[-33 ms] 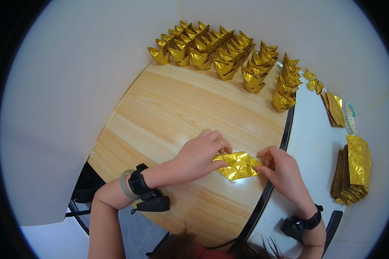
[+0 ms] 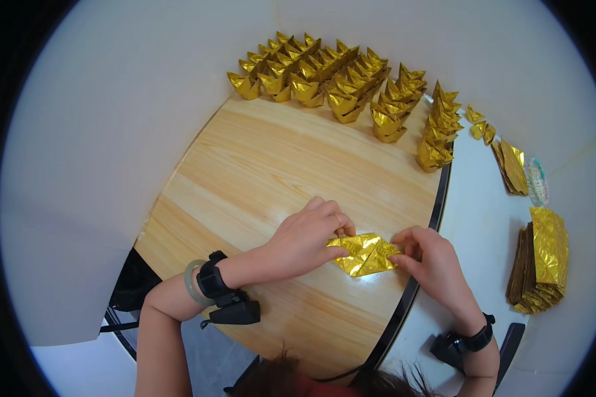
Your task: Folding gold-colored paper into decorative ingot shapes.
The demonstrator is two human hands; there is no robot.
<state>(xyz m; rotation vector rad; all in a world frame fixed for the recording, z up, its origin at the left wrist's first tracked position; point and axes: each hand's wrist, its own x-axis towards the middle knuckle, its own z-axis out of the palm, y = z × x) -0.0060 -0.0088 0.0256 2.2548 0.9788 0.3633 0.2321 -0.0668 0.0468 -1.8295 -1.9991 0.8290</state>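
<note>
A partly folded sheet of gold foil paper point(image 2: 363, 255) is held low over the wooden table, near its right edge. My left hand point(image 2: 310, 239) pinches its left end, thumb on the near side and fingers at the far side. At the opposite end, the thumb and fingers of my right hand point(image 2: 432, 263) close on the paper's right corner. Creases run across the shiny foil between the two hands. Partly hidden by my fingers are both ends of the sheet.
Rows of folded gold paper ingots point(image 2: 346, 102) stand along the far side of the wooden table point(image 2: 265, 165). On the white surface at right lie a stack of gold paper point(image 2: 548, 258), a smaller stack point(image 2: 510, 165), small folded pieces point(image 2: 478, 130) and a clear oval container point(image 2: 538, 182).
</note>
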